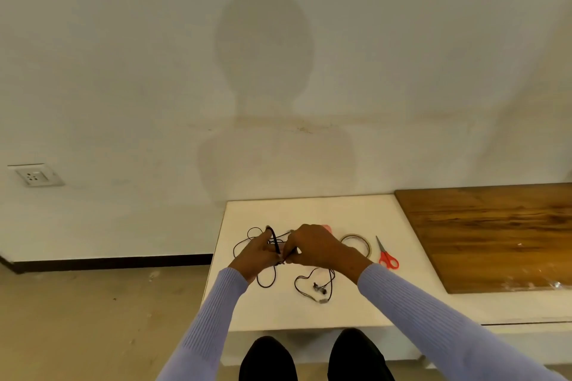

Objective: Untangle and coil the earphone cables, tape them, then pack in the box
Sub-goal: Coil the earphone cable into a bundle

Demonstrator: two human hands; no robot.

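Note:
Black earphone cables [265, 280] lie tangled on the white table [309, 309]. My left hand [258, 254] and my right hand [315, 246] meet above the tangle, and both pinch parts of the black cable, lifting a thick loop [274, 237] between them. A second length of cable with earbuds and a small plug [318, 288] lies loose on the table nearer to me. A roll of clear tape [356, 244] sits just right of my right hand. A pink thing [327, 228] peeks out behind my right hand; I cannot tell what it is.
Red-handled scissors [387, 255] lie right of the tape roll. A wooden board [495, 235] covers the surface further right. The table's left edge drops to a tan floor. A wall socket [35, 176] sits far left on the white wall.

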